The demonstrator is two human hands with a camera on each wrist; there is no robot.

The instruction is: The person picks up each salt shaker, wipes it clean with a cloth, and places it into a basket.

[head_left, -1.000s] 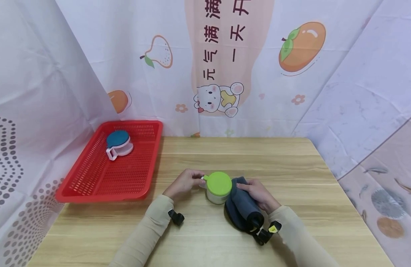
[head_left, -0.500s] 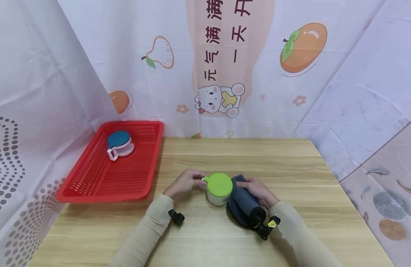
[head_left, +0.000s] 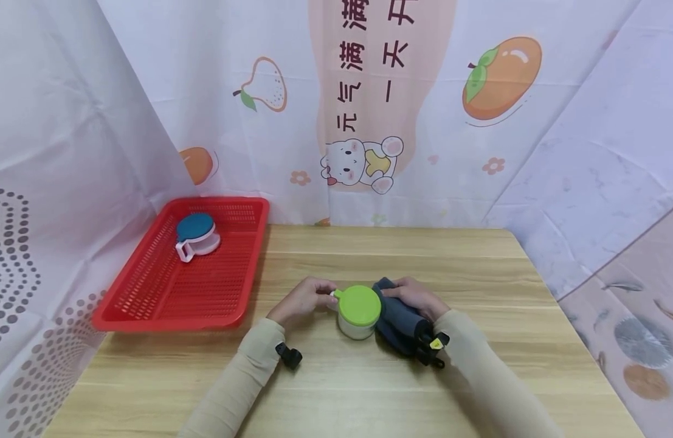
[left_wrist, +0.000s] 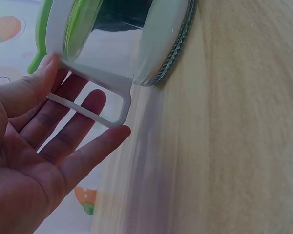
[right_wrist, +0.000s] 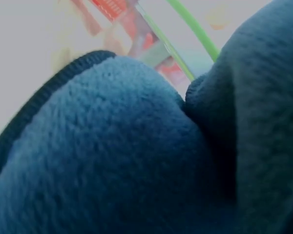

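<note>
A clear seasoning jar with a green lid (head_left: 359,305) and a white side handle stands on the table. My left hand (head_left: 309,298) holds it by that handle (left_wrist: 95,114); in the left wrist view the thumb lies at the top of the handle, near the lid's tab, and fingers pass behind the handle. My right hand (head_left: 418,294) grips a dark blue-grey cloth (head_left: 403,317) against the jar's right side. The fleecy cloth (right_wrist: 107,146) fills most of the right wrist view and hides the right fingers there.
On the left of the wooden table (head_left: 369,395) sits a red plastic basket (head_left: 247,277). Inside it is a similar jar with a blue lid (head_left: 195,225) and a white handle. A printed curtain (head_left: 292,146) hangs behind the table's far edge.
My right hand has shifted slightly away from me along the jar's side, drawing the cloth with it. The left hand keeps its hold on the handle, and the jar stays nearly in place.
</note>
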